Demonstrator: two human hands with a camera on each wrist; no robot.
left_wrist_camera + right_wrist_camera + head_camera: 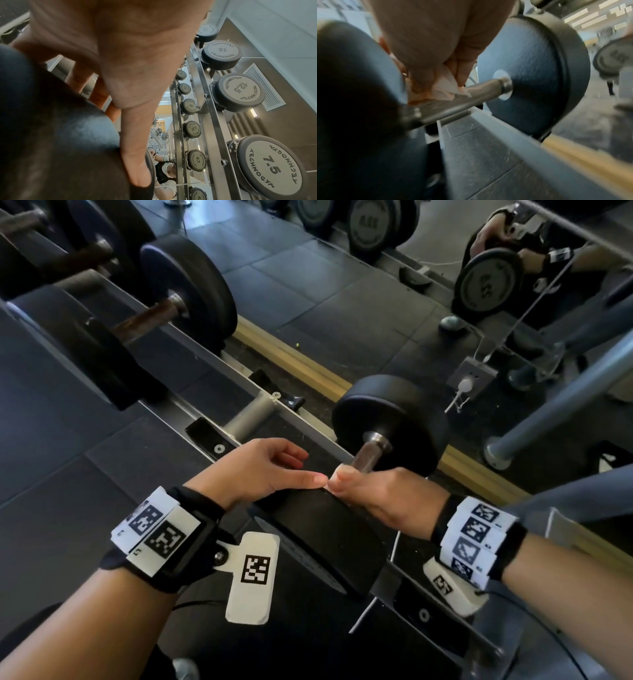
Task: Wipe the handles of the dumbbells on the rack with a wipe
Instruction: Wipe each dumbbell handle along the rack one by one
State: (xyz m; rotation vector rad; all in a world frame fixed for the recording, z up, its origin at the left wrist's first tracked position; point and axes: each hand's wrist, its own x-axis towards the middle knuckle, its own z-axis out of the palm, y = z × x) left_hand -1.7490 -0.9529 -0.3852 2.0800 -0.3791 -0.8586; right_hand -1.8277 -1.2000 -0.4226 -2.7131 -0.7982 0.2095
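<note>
A black dumbbell lies across the rack rails, its far head [390,422] toward the mirror and its near head [322,542] toward me. My right hand [346,481] is curled over the steel handle [368,455] at the near-head end, with a white wipe [333,478] pinched under its fingers. In the right wrist view the wipe [443,86] lies pressed onto the handle [484,92]. My left hand [291,467] hovers just left of it, fingers relaxed, thumb stretched along the near head [60,142] and touching my right thumb.
A second black dumbbell [188,296] with a rusty handle [150,318] sits on the grey rack rail [239,378] to the upper left. A floor mirror [513,302] runs behind the rack. A grey metal post [565,405] slants at right. Rows of numbered dumbbells [269,166] fill the left wrist view.
</note>
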